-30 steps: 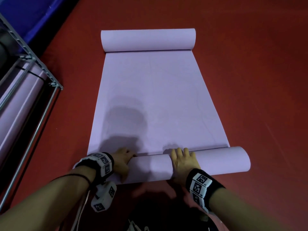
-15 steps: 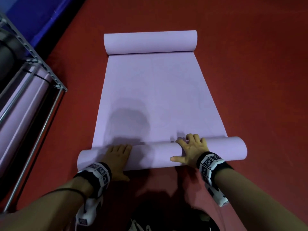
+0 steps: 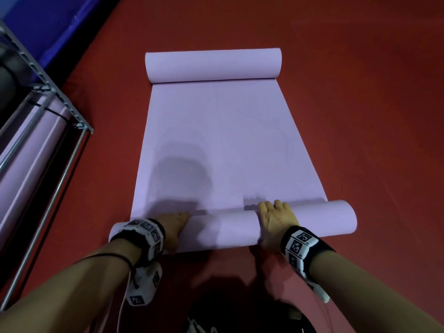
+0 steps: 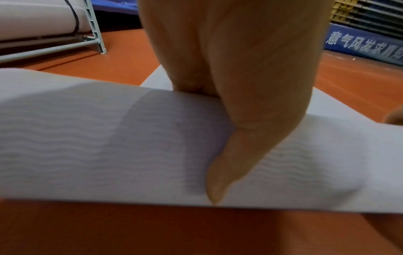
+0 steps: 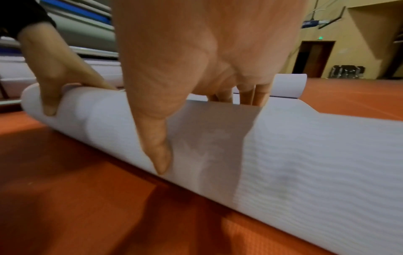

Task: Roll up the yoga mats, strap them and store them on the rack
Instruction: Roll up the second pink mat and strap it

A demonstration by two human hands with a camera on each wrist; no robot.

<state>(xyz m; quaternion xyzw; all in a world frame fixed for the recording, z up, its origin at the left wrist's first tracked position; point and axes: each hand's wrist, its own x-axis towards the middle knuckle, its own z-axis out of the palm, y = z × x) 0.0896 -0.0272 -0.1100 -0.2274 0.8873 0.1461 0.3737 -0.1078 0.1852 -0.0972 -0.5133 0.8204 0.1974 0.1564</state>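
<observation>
A lilac yoga mat (image 3: 223,140) lies flat on the red floor, with each end curled into a roll. On the near roll (image 3: 228,231) my left hand (image 3: 174,224) grips near its left end. My right hand (image 3: 274,219) grips it right of the middle. In the left wrist view the left hand (image 4: 240,69) has its thumb down the near side of the roll (image 4: 87,146) and its fingers over the top. The right hand (image 5: 196,51) holds the roll (image 5: 305,155) the same way. The far roll (image 3: 212,66) lies untouched.
A metal rack (image 3: 60,97) stands at the left and holds rolled lilac mats (image 3: 24,159) bound with black straps. Blue padding (image 3: 60,20) borders the floor at the back left. A dark object (image 3: 240,318) sits by my body at the bottom edge. Red floor surrounds the mat.
The near roll has travelled forward over the flat mat and grown thicker. Both hands pushed out with it, then drew back with fingers over its top.
</observation>
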